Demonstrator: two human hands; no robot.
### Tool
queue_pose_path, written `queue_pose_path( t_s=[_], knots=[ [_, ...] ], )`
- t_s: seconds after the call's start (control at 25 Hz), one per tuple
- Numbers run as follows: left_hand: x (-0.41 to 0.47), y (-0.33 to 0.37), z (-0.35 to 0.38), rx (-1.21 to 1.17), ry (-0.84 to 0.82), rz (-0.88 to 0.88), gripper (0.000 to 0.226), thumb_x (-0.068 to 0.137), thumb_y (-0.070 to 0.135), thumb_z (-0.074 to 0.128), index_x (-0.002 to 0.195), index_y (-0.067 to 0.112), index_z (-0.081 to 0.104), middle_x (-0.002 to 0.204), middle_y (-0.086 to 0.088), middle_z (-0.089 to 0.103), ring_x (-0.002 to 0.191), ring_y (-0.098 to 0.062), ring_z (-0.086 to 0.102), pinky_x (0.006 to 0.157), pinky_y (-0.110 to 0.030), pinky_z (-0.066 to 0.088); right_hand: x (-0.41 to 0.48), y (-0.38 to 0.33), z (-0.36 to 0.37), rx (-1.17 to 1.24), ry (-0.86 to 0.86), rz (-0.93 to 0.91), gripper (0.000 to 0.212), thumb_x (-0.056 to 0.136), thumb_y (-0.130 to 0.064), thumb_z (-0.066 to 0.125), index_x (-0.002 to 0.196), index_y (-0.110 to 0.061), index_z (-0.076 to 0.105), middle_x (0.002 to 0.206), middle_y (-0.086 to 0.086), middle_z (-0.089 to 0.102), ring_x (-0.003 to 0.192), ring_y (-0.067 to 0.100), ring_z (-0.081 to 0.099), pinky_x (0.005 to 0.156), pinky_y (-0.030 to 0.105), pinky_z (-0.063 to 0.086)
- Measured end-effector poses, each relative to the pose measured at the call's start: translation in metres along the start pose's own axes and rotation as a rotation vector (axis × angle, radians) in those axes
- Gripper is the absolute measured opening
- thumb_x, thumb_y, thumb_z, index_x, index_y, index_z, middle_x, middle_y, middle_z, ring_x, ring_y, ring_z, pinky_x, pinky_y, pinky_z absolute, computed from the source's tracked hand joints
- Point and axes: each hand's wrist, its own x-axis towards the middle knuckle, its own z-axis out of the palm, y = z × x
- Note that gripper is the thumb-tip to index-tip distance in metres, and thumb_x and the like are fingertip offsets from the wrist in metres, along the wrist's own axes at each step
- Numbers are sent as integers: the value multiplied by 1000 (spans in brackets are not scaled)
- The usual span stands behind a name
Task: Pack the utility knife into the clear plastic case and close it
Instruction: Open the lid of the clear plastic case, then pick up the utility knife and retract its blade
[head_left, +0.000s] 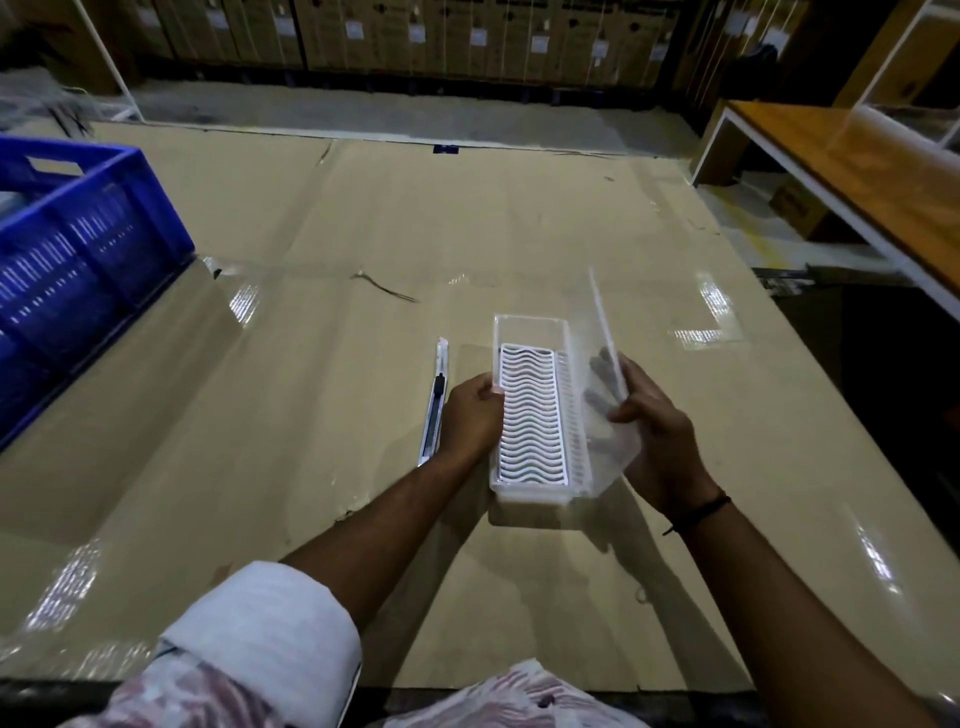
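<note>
Cardboard sheeting (322, 249) is covering the table, with a blue crate (78, 249) sitting at far left. Left hand (470, 418) is gripping the clear plastic case (530, 410) by its left wall; right hand (657, 441) is pinching its raised lid (605, 332). Utility knife (435, 405) is lying just left of the case.

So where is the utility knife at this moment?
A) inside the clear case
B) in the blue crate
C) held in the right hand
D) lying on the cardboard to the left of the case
D: the utility knife lies on the cardboard beside the left hand, outside the open clear case.
</note>
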Motion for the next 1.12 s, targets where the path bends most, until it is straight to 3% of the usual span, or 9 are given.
queue_pose_path(
  t_s=[0.12, 0.24, 0.32, 0.44, 0.52, 0.6, 0.76, 0.96, 1.12],
  knots=[
    [-2, 0, 0, 2, 9, 5, 21, 101, 21, 61, 110, 18, 78, 105, 1, 79, 104, -22, 75, 101, -48, 58, 4, 11, -33, 269, 157, 166, 64, 80, -4, 42, 142, -15, 53, 145, 10, 57, 130, 40, 55, 106, 65, 42],
    [-4, 0, -1, 1, -4, 19, 17, 103, 21, 58, 103, 23, 75, 95, 7, 76, 102, -21, 74, 100, -49, 58, 14, 22, -57, 250, 312, 214, 59, 84, 7, 40, 141, -7, 51, 140, 19, 59, 121, 46, 61, 100, 70, 45],
    [-3, -1, -2, -14, -11, 18, 17, 103, 20, 57, 99, 24, 73, 90, 11, 75, 100, -20, 74, 99, -49, 59, 18, 24, -64, 125, 409, 172, 59, 83, 16, 43, 139, -4, 51, 132, 24, 63, 110, 45, 68, 93, 66, 52],
    [-1, -2, -3, -21, -32, 18, 20, 103, 24, 58, 107, 20, 77, 99, 3, 78, 101, -21, 75, 99, -49, 59, 20, 29, -75, -108, 510, 125, 54, 88, 16, 53, 139, -2, 51, 124, 22, 65, 88, 36, 73, 77, 51, 63],
    [1, -3, -3, 37, -11, 41, 25, 104, 23, 57, 115, 13, 77, 111, -3, 79, 106, -21, 74, 104, -45, 57, 20, 36, -79, -453, 551, 103, 54, 85, 5, 62, 137, -8, 57, 127, 15, 68, 94, 30, 71, 84, 48, 61],
    [1, -3, -7, 149, 55, 62, 33, 105, 17, 53, 132, 9, 70, 134, -10, 72, 121, -25, 68, 109, -31, 48, 15, 39, -74, -758, 592, 92, 50, 84, -2, 62, 134, -10, 61, 129, 9, 67, 108, 25, 66, 96, 36, 51],
    [4, -10, -24, 198, 187, 92, 37, 105, 13, 55, 141, 9, 63, 142, -12, 66, 125, -27, 66, 109, -34, 51, 14, 42, -61, -837, 634, 1, 45, 85, -2, 61, 130, -9, 64, 135, 13, 61, 122, 29, 58, 98, 30, 45],
    [7, -14, -53, 234, 274, 61, 39, 100, 10, 56, 138, 9, 67, 137, -10, 70, 128, -25, 66, 101, -22, 43, 28, 40, -33, -949, 603, -162, 36, 81, -2, 62, 114, -10, 72, 123, 12, 66, 110, 30, 62, 92, 31, 47],
    [3, -20, -71, 361, 308, -3, 42, 97, 12, 59, 138, 11, 66, 138, -9, 70, 127, -24, 66, 94, -22, 43, 45, 33, 1, -988, 524, -310, 32, 78, -4, 62, 106, -13, 74, 110, 10, 71, 98, 29, 65, 93, 44, 52]
  ],
)
